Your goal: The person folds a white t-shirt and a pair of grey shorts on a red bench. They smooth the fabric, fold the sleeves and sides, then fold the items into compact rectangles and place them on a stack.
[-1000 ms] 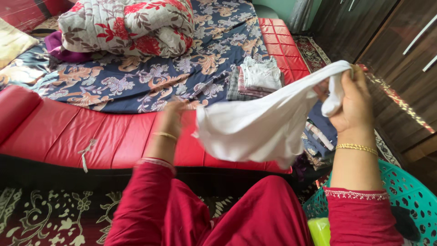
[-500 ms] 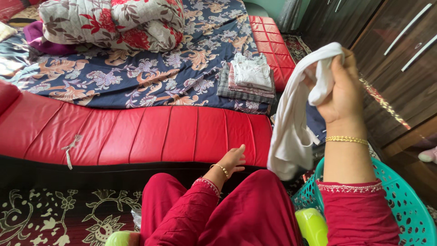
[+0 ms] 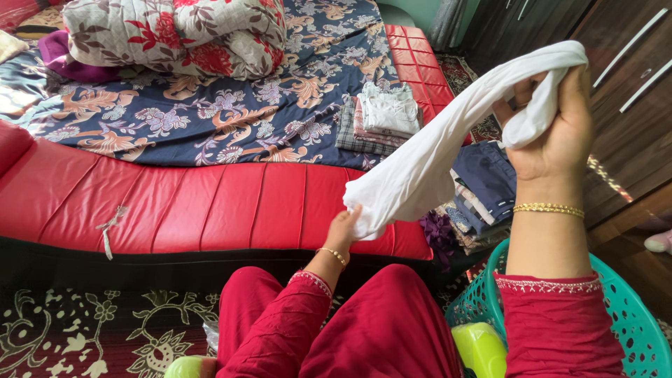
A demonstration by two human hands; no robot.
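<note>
A white garment stretches slantwise between my two hands. My right hand holds its upper end raised at the right, the cloth bunched in my fist. My left hand grips its lower end near the front edge of the red padded bed frame. Both wrists carry gold bangles, and red sleeves cover my arms. A small stack of folded clothes lies on the floral sheet behind the garment.
A rolled floral quilt sits at the back of the bed. A pile of dark and striped clothes lies on the floor to the right. A teal perforated basket stands by my right arm. Dark wooden wardrobe doors are at right.
My left hand rose from the bed's edge and took hold of the garment's hanging lower end. My right hand lifted and moved right, so the cloth is now pulled taut.
</note>
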